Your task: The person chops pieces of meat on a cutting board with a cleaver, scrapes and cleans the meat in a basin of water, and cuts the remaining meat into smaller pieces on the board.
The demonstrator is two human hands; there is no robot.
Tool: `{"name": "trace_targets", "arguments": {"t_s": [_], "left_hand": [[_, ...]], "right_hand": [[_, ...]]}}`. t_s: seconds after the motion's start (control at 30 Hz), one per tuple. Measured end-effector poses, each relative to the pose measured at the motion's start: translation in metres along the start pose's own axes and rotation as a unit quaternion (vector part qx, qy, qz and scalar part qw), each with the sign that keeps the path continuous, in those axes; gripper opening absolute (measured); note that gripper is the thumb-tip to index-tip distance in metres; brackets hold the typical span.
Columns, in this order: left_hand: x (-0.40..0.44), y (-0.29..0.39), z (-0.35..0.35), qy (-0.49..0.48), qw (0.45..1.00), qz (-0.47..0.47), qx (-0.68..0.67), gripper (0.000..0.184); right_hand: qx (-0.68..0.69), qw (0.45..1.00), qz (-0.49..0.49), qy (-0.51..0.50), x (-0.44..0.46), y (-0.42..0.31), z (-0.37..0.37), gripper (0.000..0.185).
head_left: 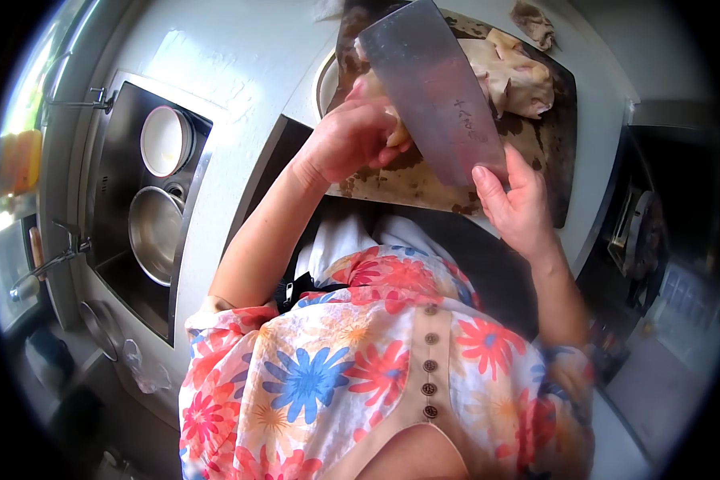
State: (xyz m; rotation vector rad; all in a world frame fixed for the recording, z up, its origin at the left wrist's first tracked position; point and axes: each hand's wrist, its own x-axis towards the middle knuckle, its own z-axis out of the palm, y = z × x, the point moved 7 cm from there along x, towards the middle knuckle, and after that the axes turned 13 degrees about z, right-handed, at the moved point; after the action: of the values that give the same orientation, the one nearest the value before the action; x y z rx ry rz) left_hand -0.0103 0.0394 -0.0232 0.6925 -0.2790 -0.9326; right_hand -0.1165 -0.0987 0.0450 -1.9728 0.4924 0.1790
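Seen from above, both your arms reach forward over a dark, wet-stained board (548, 152) on a pale counter (248, 56). Your right hand (516, 192) is clenched on the near end of a cleaver (432, 88), the thumb against the metal and the handle hidden in the palm. From those fingers the broad blade slants forward and to the left, its flat face turned up toward you, with small characters marked on it close to your thumb.

Your left hand (352, 140) lies left of the blade, its fingers curled and grasping pale, pinkish meat (366, 86). Some shows just beyond the knuckles, and a yellowish bit at the fingertips. More pale meat lies on the board beyond your right fingers, on the far side of the cleaver. The blade hides whether the two parts join, and you cannot tell whether its edge touches them.

Farther beyond your right fingers, past the board, sits a crumpled cloth (534, 24). Well to the left of your left fingers is a steel sink (120, 264) holding a white bowl (164, 142) and, nearer your body, a metal pan (156, 228).
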Motion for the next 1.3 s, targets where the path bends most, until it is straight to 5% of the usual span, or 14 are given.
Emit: {"name": "trace_targets", "arguments": {"t_s": [0.13, 0.2, 0.53, 0.87, 1.1, 1.3], "left_hand": [[-0.018, -0.008, -0.008, -0.037, 0.996, 0.037, 0.068, 0.025], [-0.03, -0.005, -0.011, 0.001, 0.994, 0.052, 0.091, 0.013], [-0.123, 0.037, -0.051, 0.1, 0.969, 0.13, 0.187, 0.025], [-0.296, 0.113, -0.136, 0.218, 0.931, 0.271, 0.109, 0.021], [-0.467, 0.113, -0.279, 0.472, 0.863, 0.139, 0.116, 0.047], [-0.534, 0.078, -0.399, 0.588, 0.779, 0.026, 0.216, 0.02]], "right_hand": [[0.01, 0.999, -0.006, -0.029, 0.0, -0.002, 0.008, 0.013], [0.057, 0.996, 0.009, -0.068, 0.002, -0.003, 0.017, 0.015], [0.129, 0.965, 0.037, -0.226, 0.004, -0.031, 0.101, 0.025], [0.061, 0.927, 0.051, -0.366, -0.004, -0.108, 0.29, 0.017], [-0.086, 0.907, 0.044, -0.409, -0.005, -0.159, 0.455, 0.011], [-0.335, 0.855, -0.027, -0.395, 0.024, -0.167, 0.573, 0.015]]}}
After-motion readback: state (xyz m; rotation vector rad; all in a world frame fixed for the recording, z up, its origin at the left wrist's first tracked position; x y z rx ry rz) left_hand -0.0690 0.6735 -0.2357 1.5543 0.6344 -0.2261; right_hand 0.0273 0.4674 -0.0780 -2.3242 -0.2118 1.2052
